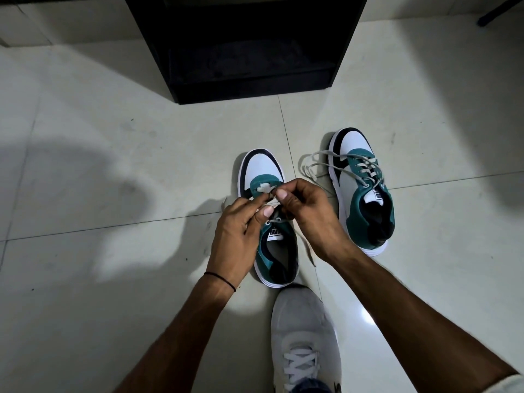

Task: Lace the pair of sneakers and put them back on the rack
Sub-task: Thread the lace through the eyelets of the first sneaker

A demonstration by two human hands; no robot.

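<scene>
Two white, teal and black sneakers stand on the pale floor tiles, toes pointing away from me. Over the left sneaker point(262, 171) both hands work its grey lace point(268, 189). My left hand point(238, 239) pinches the lace over the eyelets. My right hand point(309, 208) pinches the same lace between thumb and forefinger close beside it. A loose lace end trails down between my forearms. The right sneaker point(363, 191) stands apart to the right, its lace point(320, 165) threaded through the eyelets with loose loops spilling to its left.
A black shoe rack point(246, 49) stands just beyond the sneakers, its low shelf dark. My own grey laced shoe point(304, 336) is planted on the floor right below the left sneaker. A dark stand leg point(499, 9) shows at the top right.
</scene>
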